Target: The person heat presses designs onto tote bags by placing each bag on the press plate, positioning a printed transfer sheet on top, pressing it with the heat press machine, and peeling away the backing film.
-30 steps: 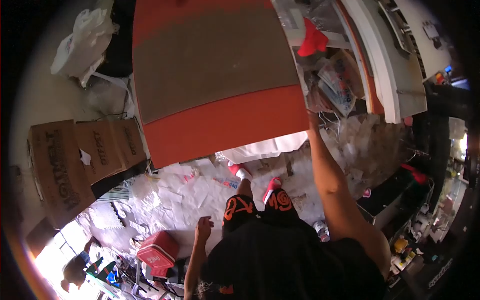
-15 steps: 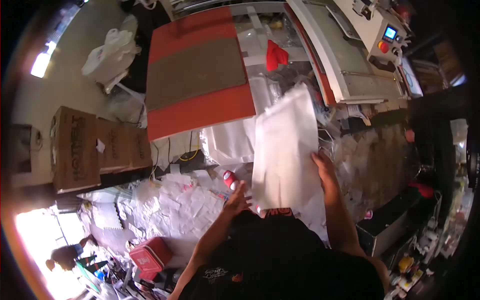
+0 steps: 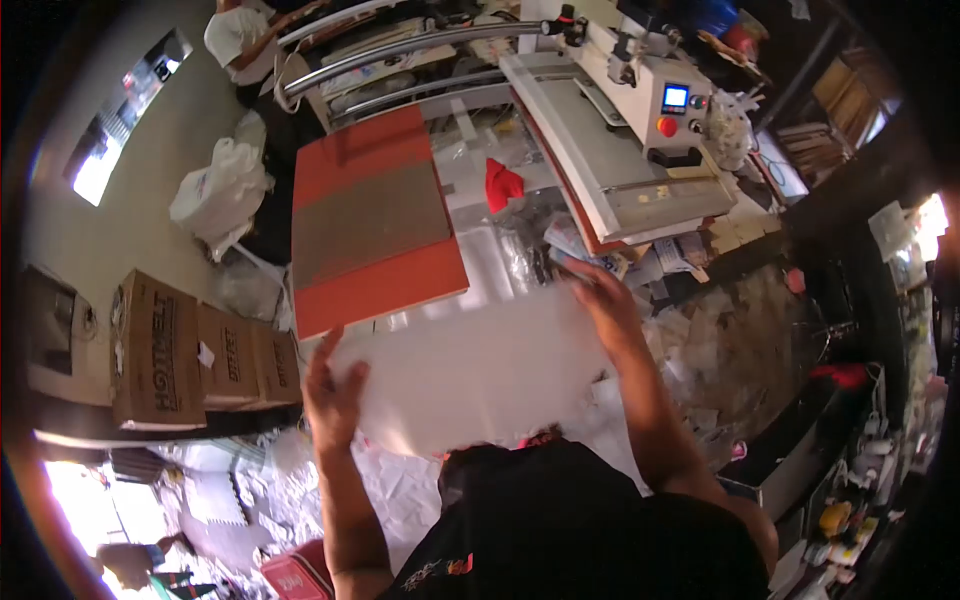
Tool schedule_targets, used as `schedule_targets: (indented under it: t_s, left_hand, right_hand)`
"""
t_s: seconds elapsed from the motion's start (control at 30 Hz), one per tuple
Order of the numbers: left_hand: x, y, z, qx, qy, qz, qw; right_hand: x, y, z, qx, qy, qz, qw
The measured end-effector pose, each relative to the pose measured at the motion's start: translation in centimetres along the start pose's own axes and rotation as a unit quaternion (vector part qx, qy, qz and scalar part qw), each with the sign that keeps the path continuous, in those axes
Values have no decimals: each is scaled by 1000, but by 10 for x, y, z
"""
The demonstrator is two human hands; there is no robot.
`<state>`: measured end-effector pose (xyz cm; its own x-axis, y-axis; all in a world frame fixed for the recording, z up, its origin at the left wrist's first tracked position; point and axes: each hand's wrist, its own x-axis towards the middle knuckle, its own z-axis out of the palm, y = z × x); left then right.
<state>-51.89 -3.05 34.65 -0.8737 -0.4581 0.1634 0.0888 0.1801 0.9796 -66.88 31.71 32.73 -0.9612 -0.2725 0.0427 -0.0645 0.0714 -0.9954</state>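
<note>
A white, translucent film sheet (image 3: 475, 365) stretches across in front of my body, a little blurred by motion. My right hand (image 3: 607, 308) grips it by its upper right corner. At the sheet's left edge is my left hand (image 3: 335, 395), thumb and fingers apart; whether it touches the edge I cannot tell. Just beyond the sheet lies a heat press's red platen (image 3: 380, 280) with a brown-grey pad (image 3: 375, 212) on it. A red cloth piece (image 3: 503, 185) rests to the right of the platen.
The press's white upper head (image 3: 625, 150) and control box (image 3: 680, 115) stand at the back right. Cardboard boxes (image 3: 160, 350) sit at left, near a white plastic bag (image 3: 222, 195). Scattered paper (image 3: 390, 500) covers the floor. Another person (image 3: 235, 35) is at the far upper left.
The sheet has turned from upright to crosswise. My left hand has moved left and up to its edge, and my right hand has risen. The camera view has shifted, bringing another person into sight.
</note>
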Motion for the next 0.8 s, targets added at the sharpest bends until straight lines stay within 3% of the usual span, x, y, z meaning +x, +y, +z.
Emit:
schedule_targets:
  t_s: [0.07, 0.1, 0.13, 0.17, 0.2, 0.23, 0.27, 0.3, 0.33, 0.37, 0.4, 0.43, 0.47, 0.5, 0.53, 0.57, 0.6, 0.63, 0.67, 0.7, 0.8]
  left_hand:
    - [59, 6, -37, 172, 2, 38, 984]
    - [93, 14, -45, 150, 41, 33, 987]
    - [127, 28, -52, 127, 82, 27, 988]
    - [159, 54, -64, 224, 115, 164, 954]
    - [179, 86, -84, 181, 131, 177, 958]
    - [184, 133, -91, 194, 192, 272, 923]
    - [180, 174, -90, 209, 254, 358, 874]
    - [174, 201, -84, 225, 344, 476, 778]
    - [174, 212, -86, 242, 420, 578, 657]
    - [187, 197, -105, 260, 427, 571, 651]
    - [206, 168, -124, 92, 423, 495, 754]
    - [221, 135, -136, -86, 399, 399, 821]
    - [230, 98, -136, 324, 408, 375, 767]
    - [263, 30, -157, 455, 277, 373, 760]
    - [268, 8, -123, 411, 202, 284, 842]
    - [287, -63, -128, 353, 104, 203, 907]
    - [280, -89, -115, 402, 53, 88, 910]
    - [275, -135, -114, 372, 12, 7, 928]
    - [266, -176, -121, 365, -40, 27, 930]
    - [255, -208, -124, 391, -54, -13, 919]
    - [223, -207, -121, 385, -64, -49, 919]
  right_hand:
    - [64, -8, 26, -46, -25, -47, 998]
    - [103, -10, 43, -70, -29, -69, 995]
    - [119, -80, 60, -170, -47, -61, 982]
    - [183, -54, 75, -85, -27, -199, 976]
    - [211, -91, 79, -143, 45, -207, 967]
    - [182, -175, 91, -66, 66, -294, 951]
    - [193, -210, 102, 11, 115, -427, 897]
    - [173, -249, 108, 47, 111, -579, 806]
    - [153, -263, 118, 52, 194, -598, 776]
    - [156, -266, 131, 187, 97, -646, 734]
    - [148, -259, 150, 51, 259, -622, 737]
    - [168, -233, 155, 2, 246, -585, 773]
    - [193, -191, 159, -50, 233, -546, 803]
    - [220, -151, 171, -166, 196, -549, 795]
    - [249, -89, 187, -175, 165, -465, 852]
    - [266, -32, 198, -245, 125, -348, 896]
    - [265, 3, 210, -319, 58, -141, 935]
    - [275, 63, 208, -359, -6, -102, 928]
    - [266, 86, 212, -351, -48, 18, 935]
    - [261, 120, 211, -367, -50, -46, 928]
    - [231, 117, 219, -417, -51, 0, 907]
